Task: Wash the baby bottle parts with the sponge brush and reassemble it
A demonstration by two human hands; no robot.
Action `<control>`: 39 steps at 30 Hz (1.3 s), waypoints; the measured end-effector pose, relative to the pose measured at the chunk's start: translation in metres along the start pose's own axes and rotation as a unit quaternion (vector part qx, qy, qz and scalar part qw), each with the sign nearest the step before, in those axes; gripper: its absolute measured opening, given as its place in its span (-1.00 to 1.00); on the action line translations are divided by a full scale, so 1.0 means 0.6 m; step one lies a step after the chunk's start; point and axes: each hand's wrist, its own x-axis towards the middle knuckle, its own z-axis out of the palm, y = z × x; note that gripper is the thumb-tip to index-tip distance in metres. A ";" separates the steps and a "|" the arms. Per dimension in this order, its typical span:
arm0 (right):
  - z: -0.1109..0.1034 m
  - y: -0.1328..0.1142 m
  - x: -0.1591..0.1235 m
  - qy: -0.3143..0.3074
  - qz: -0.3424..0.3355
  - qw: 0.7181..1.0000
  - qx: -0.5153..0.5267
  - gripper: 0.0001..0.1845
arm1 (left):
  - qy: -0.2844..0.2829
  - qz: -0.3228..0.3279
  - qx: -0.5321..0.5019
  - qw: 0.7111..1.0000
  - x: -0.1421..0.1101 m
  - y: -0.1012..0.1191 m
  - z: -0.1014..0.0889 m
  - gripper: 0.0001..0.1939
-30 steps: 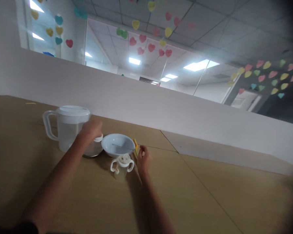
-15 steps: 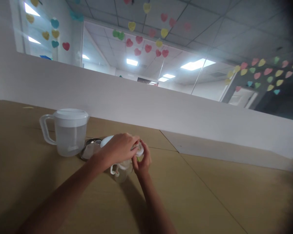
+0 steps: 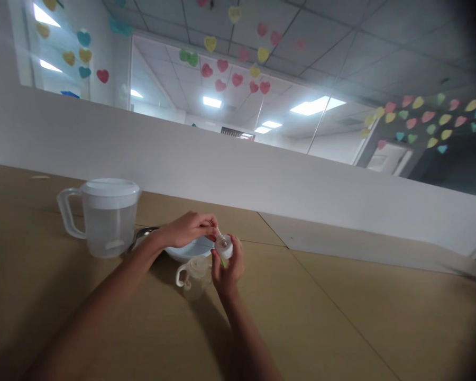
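My right hand holds a small white bottle cap with a clear, nipple-like tip, thumb and fingers around its rim. My left hand reaches over from the left and pinches at that clear tip. A bit of a green stick shows by my right fingers. Just below the hands stands a clear cup with a white top and handles; my right hand partly hides it. Behind, a pale bowl is partly covered by my left hand and wrist.
A big clear pitcher with a white lid and handle stands to the left. A shiny metal dish sits beside it, mostly behind my left forearm. A low white wall runs along the back of the wooden table.
My left hand has left the metal dish, bringing the white cap over to my right hand, and now pinches its tip. The yellow piece by my right hand is out of sight.
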 end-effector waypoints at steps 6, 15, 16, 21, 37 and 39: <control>0.007 0.009 -0.006 -0.023 -0.001 0.999 -0.024 -0.46 | 0.003 -0.003 0.075 0.997 0.007 -0.011 0.001 -0.85; 0.011 0.023 -0.006 -0.030 0.006 1.000 -0.003 -0.53 | 0.048 0.012 0.310 0.949 -0.010 0.018 0.029 -0.82; 0.011 0.023 -0.007 -0.034 0.009 0.999 0.004 -0.55 | 0.047 0.006 0.313 0.949 -0.010 0.016 0.029 -0.82; 0.012 0.020 -0.018 -0.039 0.117 0.989 0.077 -0.64 | 0.147 0.028 0.152 0.977 -0.021 -0.038 0.035 -0.69; 0.013 0.023 -0.063 -0.183 -0.015 0.976 0.114 -0.64 | 0.267 0.050 -0.031 0.962 -0.106 -0.217 0.170 -0.28; 0.015 0.023 -0.064 -0.185 0.004 0.976 0.118 -0.66 | 0.262 0.058 -0.041 0.962 -0.107 -0.219 0.170 -0.30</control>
